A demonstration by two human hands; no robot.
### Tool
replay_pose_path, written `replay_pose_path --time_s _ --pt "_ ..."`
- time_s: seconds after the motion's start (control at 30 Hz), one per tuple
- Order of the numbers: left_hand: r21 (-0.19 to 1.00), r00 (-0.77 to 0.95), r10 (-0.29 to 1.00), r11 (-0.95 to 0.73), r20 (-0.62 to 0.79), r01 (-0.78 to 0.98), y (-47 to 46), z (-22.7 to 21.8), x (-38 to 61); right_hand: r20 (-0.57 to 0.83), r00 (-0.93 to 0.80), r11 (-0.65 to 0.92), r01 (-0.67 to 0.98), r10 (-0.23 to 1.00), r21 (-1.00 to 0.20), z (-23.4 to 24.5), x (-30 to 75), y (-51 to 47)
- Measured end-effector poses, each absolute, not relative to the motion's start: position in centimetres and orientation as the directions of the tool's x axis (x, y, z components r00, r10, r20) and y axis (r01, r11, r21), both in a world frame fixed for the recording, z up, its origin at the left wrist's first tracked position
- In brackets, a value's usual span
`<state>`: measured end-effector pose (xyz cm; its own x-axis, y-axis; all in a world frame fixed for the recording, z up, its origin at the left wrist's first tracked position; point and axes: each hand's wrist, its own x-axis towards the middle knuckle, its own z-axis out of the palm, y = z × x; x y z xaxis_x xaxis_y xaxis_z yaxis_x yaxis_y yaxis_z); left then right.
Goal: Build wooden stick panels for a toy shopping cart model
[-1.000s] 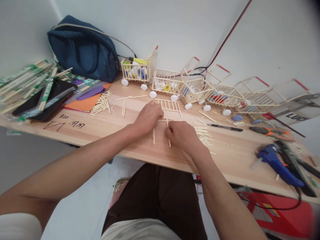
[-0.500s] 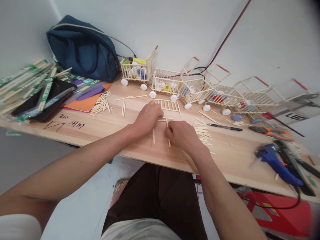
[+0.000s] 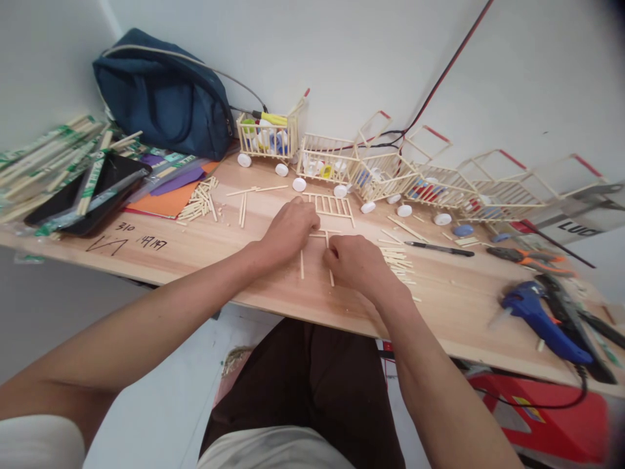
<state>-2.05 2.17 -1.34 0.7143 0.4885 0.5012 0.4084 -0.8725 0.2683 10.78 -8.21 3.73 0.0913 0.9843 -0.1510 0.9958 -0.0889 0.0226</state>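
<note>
My left hand (image 3: 291,225) is closed, its fingers curled down at the upper left of a small wooden stick frame (image 3: 326,233) lying on the table. At the frame's right side my right hand (image 3: 357,260) is also closed, with thumb and forefinger against the right upright stick. Two uprights stick out toward me below short crosspieces; the fingertips and part of the frame are hidden. Just beyond the hands lies a ladder-like stick panel (image 3: 334,215). Loose short sticks (image 3: 398,262) are spread beside my right hand.
Several stick carts with white wheels, one a filled cart (image 3: 267,140), line the wall. A blue bag (image 3: 163,98), wrapped sticks (image 3: 53,153) and a stick pile (image 3: 199,200) are at left. A pen (image 3: 439,249), pliers (image 3: 530,257) and blue glue gun (image 3: 544,322) lie at right.
</note>
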Motion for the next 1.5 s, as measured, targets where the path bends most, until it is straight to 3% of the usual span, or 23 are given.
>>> replay_pose_path --time_s 0.27,0.5,1.5 --pt "0.343 0.725 0.556 -0.829 0.406 0.443 3.0 -0.8 -2.3 -0.165 0.094 -0.094 0.996 0.982 0.010 3.7 10.9 -8.0" --pt "0.581 0.551 0.739 -0.660 0.388 0.477 3.6 0.6 -3.5 -0.174 0.097 -0.094 0.995 0.980 0.023 3.8 10.9 -8.0" --pt "0.497 0.697 0.654 -0.728 0.296 0.472 2.6 1.5 -4.1 -0.190 0.091 -0.089 0.996 0.978 0.017 3.9 10.9 -7.9"
